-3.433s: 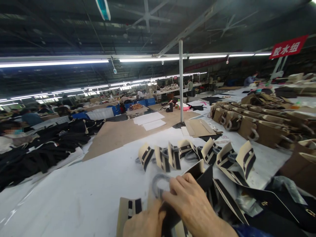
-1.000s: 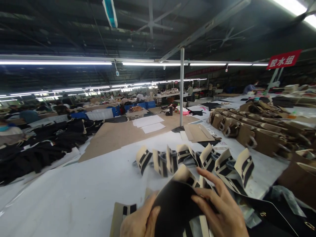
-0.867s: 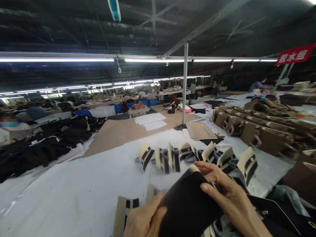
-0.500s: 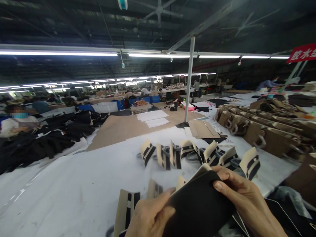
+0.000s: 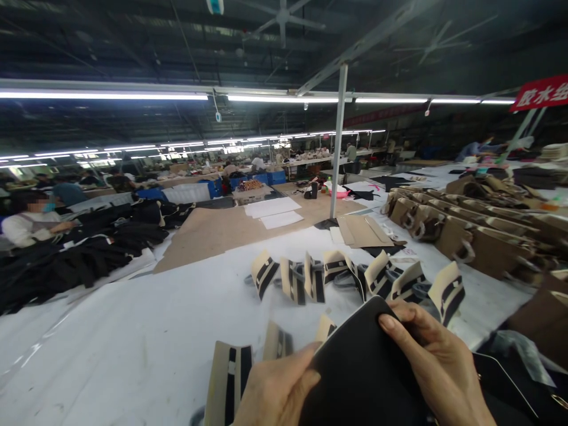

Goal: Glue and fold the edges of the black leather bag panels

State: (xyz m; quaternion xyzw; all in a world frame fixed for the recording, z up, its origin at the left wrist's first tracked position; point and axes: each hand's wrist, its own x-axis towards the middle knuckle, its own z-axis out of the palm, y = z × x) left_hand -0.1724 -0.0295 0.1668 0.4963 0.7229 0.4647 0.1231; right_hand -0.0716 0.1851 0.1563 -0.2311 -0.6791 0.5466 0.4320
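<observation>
A flat black panel with a pale edge and rounded corner [image 5: 364, 361] is held up close in front of me; its kind is not fully shown. My left hand [image 5: 279, 384] pinches its left edge, thumb on the black face. At the upper right edge, my right hand [image 5: 437, 355] grips it between thumb and fingers. Behind it, several curled cream pieces with black strips [image 5: 339, 269] stand in a row on the white table [image 5: 133, 343]. Another cream-and-black piece [image 5: 226, 378] stands beside my left hand.
Rows of brown bags [image 5: 465, 236] stand at the right. A heap of black pieces [image 5: 84, 260] lies at the left, where a co-worker [image 5: 33, 222] sits. A metal post [image 5: 339, 142] rises beyond brown sheets [image 5: 366, 229]. Black items with clear plastic [image 5: 519, 355] lie at lower right.
The panel's top edge, which showed a pale layer parted behind the black face, now looks closed together. Both hands keep their grip, with the right shifted slightly left.
</observation>
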